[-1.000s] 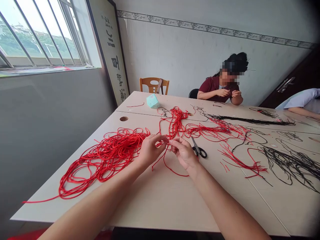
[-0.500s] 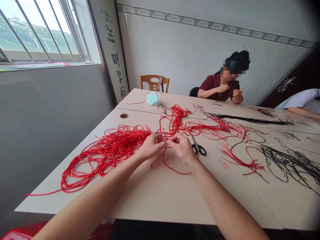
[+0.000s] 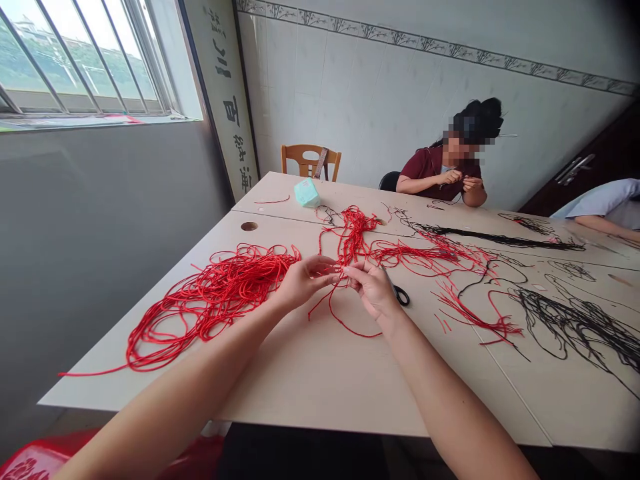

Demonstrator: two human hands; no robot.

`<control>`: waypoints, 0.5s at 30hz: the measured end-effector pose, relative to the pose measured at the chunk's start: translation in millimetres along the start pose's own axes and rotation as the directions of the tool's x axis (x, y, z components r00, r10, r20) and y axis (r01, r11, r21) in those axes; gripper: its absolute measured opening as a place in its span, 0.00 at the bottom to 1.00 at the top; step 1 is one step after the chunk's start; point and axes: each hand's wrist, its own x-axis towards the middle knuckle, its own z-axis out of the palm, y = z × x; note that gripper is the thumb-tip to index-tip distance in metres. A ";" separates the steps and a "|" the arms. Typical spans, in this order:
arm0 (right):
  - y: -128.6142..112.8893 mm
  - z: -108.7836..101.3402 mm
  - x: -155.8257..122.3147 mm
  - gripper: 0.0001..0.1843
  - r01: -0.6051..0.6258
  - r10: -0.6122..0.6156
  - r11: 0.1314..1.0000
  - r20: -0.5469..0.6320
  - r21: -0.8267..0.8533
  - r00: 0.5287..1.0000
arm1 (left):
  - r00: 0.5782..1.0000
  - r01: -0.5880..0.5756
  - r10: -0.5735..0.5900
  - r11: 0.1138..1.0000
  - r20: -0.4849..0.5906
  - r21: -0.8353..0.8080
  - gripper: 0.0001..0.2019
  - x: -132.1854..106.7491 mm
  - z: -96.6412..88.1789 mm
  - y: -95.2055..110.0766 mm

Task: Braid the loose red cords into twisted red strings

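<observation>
Right hand [image 3: 373,288] sliding over scissors [image 3: 401,296] – handles now half-hidden; left hand [image 3: 305,283] reaching flatter. Both grips narrow, pinching red cord [image 3: 341,270] between fingertips above bench [image 3: 320,380]. Red cord heap [image 3: 215,297] lying left, black cords [image 3: 575,327] sprawling right – co-worker [image 3: 440,175] sitting across bench, hands together.

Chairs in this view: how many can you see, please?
2: a wooden chair beyond the white table, a black chair behind the seated co-worker; others may be hidden.
</observation>
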 end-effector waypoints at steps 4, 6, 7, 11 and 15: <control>0.5 3.6 -2.8 0.14 -0.038 0.038 0.999 0.014 0.004 0.999 | 0.994 -0.086 0.093 0.988 -0.049 0.132 0.10 -2.1 1.8 0.1; 1.5 5.6 -4.2 0.15 -0.047 0.047 0.999 0.025 0.012 0.999 | 0.991 -0.099 0.111 0.983 -0.072 0.153 0.09 -2.2 1.8 0.6; 2.0 6.4 -4.6 0.15 -0.049 0.048 0.999 0.031 0.016 0.998 | 0.991 -0.095 0.107 0.985 -0.079 0.146 0.09 -2.1 2.0 0.7; 4.7 7.2 -5.1 0.15 -0.025 0.026 0.999 0.048 -0.022 0.999 | 0.998 -0.017 0.014 0.999 -0.058 -0.049 0.10 -2.2 5.5 -1.2; 8.3 5.9 -4.9 0.15 0.039 -0.018 0.979 0.104 -0.199 0.994 | 0.995 0.071 -0.087 0.962 -0.049 -0.264 0.12 -2.3 8.6 -3.9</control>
